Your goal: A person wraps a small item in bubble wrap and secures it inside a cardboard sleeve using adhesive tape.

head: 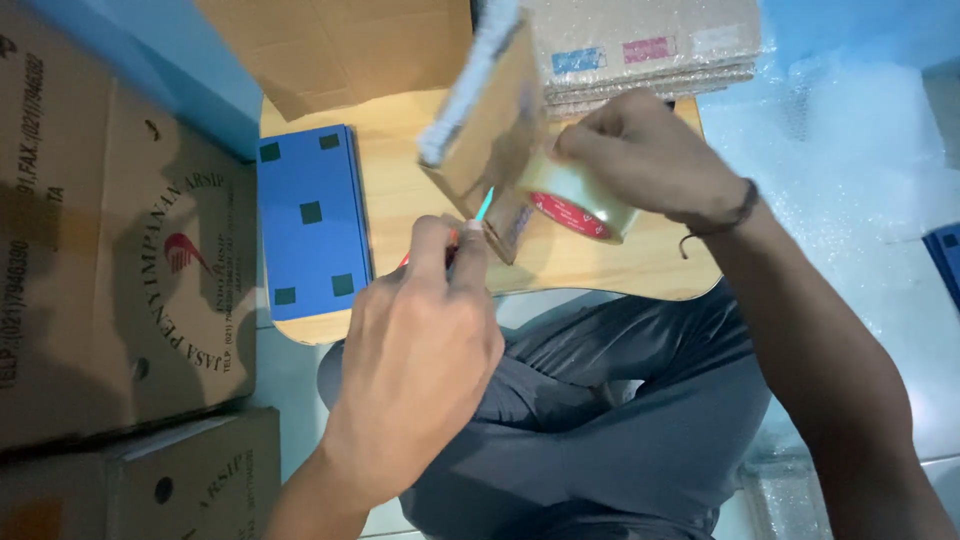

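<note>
My right hand [650, 160] grips a roll of clear packing tape [580, 200] with a red core, pressed against a small cardboard parcel [495, 120] that tilts upright above the wooden lap table [400, 190]. The parcel is blurred and shows bubble wrap along its left edge. My left hand [420, 350] is closed on a small cutter with a thin teal blade [484, 204] and a red body, its tip touching the parcel's lower edge near the tape.
A blue flat box [312, 220] with dark squares lies on the table's left. Stacked flat cardboard [640, 50] sits at the back. Large printed cartons [120, 240] stand at left. Bubble wrap [850, 150] covers the floor at right. My crossed legs [600, 400] lie below.
</note>
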